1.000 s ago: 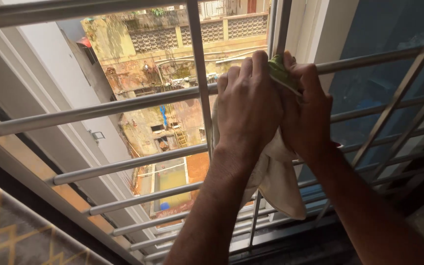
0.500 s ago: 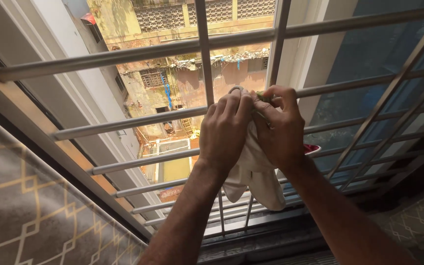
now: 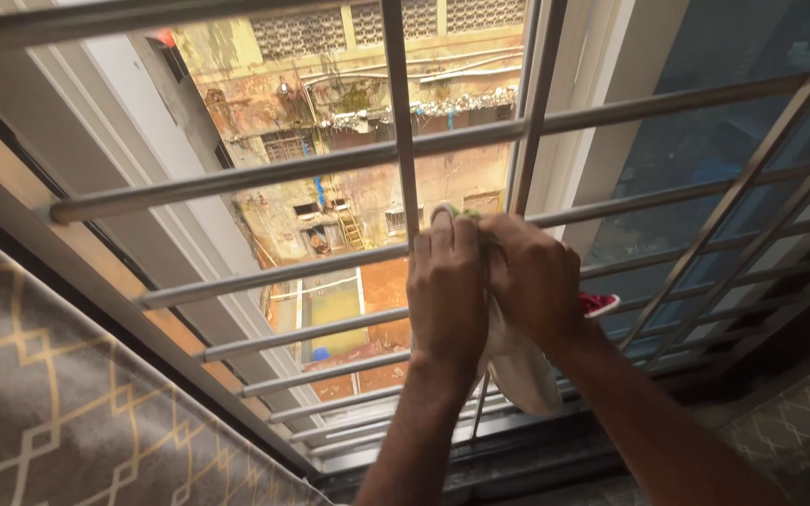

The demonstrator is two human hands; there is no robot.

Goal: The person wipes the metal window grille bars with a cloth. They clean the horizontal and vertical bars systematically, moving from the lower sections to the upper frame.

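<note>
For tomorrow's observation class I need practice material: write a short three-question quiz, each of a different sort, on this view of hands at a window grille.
1. True or false: both hands press the white cloth against the metal window grille.
2. Multiple choice: the cloth hangs down A) above the hands, B) below the hands, C) over the patterned curtain.
3. Fill in: the left hand and right hand lie ___ each other.

Key: 1 true; 2 B; 3 beside, touching.
</note>
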